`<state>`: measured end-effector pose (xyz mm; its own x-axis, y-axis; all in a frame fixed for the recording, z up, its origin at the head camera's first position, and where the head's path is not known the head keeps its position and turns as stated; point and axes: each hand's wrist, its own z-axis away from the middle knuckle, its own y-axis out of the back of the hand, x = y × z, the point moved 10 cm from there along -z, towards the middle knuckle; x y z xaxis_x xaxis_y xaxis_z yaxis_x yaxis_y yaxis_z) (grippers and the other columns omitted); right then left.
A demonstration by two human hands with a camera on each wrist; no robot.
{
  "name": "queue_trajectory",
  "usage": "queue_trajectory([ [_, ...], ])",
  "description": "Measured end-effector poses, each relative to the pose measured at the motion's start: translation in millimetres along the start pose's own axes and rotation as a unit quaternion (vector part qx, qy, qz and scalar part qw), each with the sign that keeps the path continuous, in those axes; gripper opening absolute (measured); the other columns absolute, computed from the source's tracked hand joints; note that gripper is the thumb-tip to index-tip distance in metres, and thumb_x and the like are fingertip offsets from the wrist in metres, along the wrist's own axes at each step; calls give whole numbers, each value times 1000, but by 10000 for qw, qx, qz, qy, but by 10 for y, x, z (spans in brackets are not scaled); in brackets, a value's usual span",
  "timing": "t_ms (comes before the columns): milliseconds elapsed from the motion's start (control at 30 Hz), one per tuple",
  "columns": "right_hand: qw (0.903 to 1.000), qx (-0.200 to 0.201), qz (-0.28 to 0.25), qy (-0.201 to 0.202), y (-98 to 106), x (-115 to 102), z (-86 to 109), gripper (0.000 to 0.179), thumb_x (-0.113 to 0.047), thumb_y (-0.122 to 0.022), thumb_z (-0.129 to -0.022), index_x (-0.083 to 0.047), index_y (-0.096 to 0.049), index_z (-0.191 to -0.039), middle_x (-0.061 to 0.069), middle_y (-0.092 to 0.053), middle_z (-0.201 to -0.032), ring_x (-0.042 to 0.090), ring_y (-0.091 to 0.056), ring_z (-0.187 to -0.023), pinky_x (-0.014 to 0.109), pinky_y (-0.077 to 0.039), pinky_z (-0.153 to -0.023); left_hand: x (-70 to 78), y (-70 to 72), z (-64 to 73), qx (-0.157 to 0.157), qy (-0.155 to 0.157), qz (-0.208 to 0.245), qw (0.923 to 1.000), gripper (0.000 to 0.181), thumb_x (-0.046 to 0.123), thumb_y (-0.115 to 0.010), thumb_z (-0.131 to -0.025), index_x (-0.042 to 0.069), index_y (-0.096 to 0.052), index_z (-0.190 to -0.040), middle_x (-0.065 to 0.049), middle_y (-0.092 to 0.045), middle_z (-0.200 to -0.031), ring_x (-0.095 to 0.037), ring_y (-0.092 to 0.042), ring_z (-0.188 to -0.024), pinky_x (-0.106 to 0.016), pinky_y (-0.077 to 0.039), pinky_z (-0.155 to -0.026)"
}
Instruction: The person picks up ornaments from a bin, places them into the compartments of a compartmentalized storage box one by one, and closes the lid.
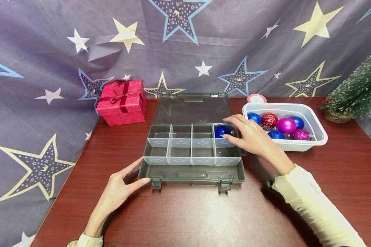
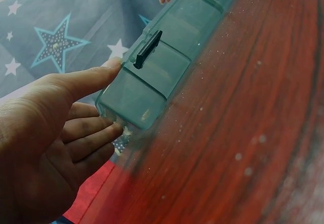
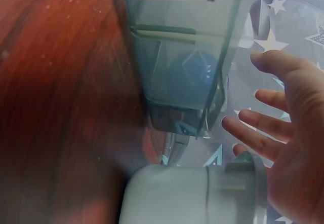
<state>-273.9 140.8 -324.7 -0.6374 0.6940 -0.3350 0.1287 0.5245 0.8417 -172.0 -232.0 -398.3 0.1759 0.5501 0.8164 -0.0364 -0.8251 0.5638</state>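
A dark translucent compartment box [image 1: 193,175] stands on the table, its lid [image 1: 191,108] raised at the back. White dividers split it into several small cells and a long front one. A shiny blue ball ornament [image 1: 221,131] sits in the back right cell; through the side wall it shows blurred blue [image 3: 195,74]. My right hand [image 1: 250,133] hovers over that cell, fingers spread and apart from the ball in the right wrist view. At the front left corner, my left hand [image 1: 117,188] touches the box with thumb and fairly straight fingers [image 2: 96,138].
Right of the box, a white tub [image 1: 323,139] holds several blue, red and pink ornaments. Behind it lies a pink-and-white round item [image 1: 256,98]. A small frosted tree [image 1: 355,89] stands at far right, a red gift box [image 1: 122,103] at back left. Starry cloth [image 1: 204,51] hangs behind.
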Motion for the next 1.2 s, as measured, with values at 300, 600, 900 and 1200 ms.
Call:
queue_trajectory([
  [300, 9996, 281, -82, -50, 205, 67, 134, 49, -25, -82, -90, -8, -65, -133, 12, -64, -120, 31, -65, -101, 55, -51, -88, -25, -2, -1, -21, 163, -77, 9998, 69, 36, -86, -87, 24, -58, -150, 0, -69, -132, -11, -60, -126, -11, -39, -100],
  [600, 9978, 634, -92, -174, 522, 205, 368, 51, -11, -86, -84, -3, -66, -130, 15, -65, -126, 34, -62, -113, 56, -48, -96, -40, 7, -6, -47, 199, -38, 9998, 69, 36, -86, -87, 28, -57, -150, 1, -69, -132, -9, -60, -125, -11, -39, -99],
  [900, 9934, 724, 32, -893, 773, 550, 642, 54, -12, -87, -84, -5, -66, -133, 18, -63, -133, 39, -56, -125, 62, -43, -102, -38, -3, 3, -63, 183, -111, 9998, 70, 36, -86, -87, 27, -57, -150, 1, -69, -132, -11, -61, -124, -12, -41, -98],
  [1200, 9820, 750, 301, -1708, 961, 943, 877, 53, -19, -83, -89, 0, -62, -134, 27, -58, -128, 47, -51, -123, 69, -38, -99, -26, -2, 3, -35, 117, -94, 9999, 70, 36, -87, -87, 26, -58, -150, 0, -69, -131, -11, -62, -123, -13, -42, -98],
])
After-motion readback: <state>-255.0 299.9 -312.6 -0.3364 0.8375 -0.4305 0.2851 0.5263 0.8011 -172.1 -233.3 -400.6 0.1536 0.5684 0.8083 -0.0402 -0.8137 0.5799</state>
